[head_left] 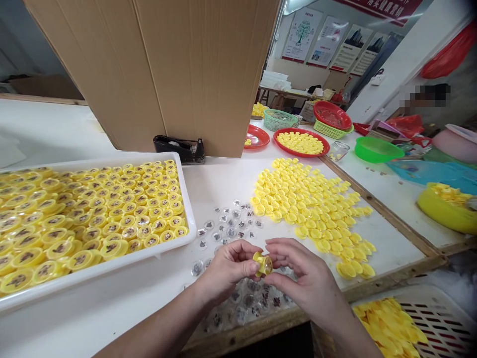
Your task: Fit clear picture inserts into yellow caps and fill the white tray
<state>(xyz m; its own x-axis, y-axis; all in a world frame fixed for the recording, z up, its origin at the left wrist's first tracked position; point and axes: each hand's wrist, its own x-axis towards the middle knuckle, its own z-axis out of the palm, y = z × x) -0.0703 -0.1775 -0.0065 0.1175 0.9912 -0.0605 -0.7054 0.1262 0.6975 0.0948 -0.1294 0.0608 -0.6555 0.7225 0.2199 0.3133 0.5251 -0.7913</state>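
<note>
Between the thumb and fingers of my left hand (231, 266) is a small round yellow plastic piece (264, 264) with a clear, patterned face turned to the right. My right hand (303, 268) curves around that face, thumb below and fingers above, spread apart; I cannot tell whether they touch it. Clear round discs with dark printed figures (231, 231) lie scattered on the white table (156, 303) under and beyond my hands. To the right spreads a heap of yellow round caps (309, 199). At the left, a white tray (189, 219) holds rows of yellow pieces with pictured faces.
A large cardboard box (194, 74) stands behind, with a black tape dispenser (181, 149) at its foot. Red plates (324, 149), a green bowl (376, 150) and a yellow bowl (439, 211) are farther right. Below the wooden table edge (395, 276) sits a white basket (439, 308) holding yellow parts.
</note>
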